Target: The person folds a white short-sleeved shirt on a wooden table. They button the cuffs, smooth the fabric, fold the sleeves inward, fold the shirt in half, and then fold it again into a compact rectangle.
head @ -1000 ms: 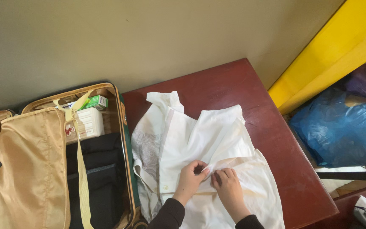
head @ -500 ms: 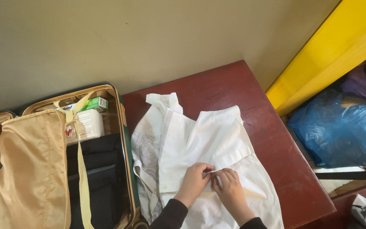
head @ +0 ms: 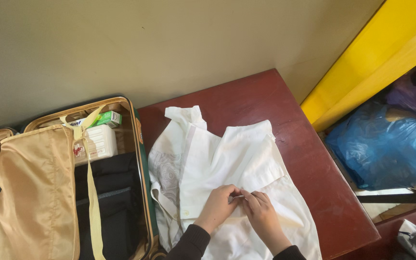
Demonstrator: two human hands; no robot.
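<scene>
white shirt (head: 227, 163): lies spread on the dark red bench (head: 309, 159), collar at the far end, hem running off the near edge, so its long axis goes far to near. left hand (head: 219, 205): rests on the shirt's near middle, fingers curled and pinched onto a fold of the front edge. right hand (head: 262, 216): just right of it, fingers bent and closed on the same strip of cloth; fingertips of the two hands nearly touch. the pinched edge lies directly under and between both hands, neither clearly nearer. open suitcase (head: 138, 159): left of the bench, holding dark clothes (head: 114, 192), a white first-aid box (head: 97, 142) and a green carton (head: 106, 118). blue plastic bag (head: 386, 149): right, well apart.
</scene>
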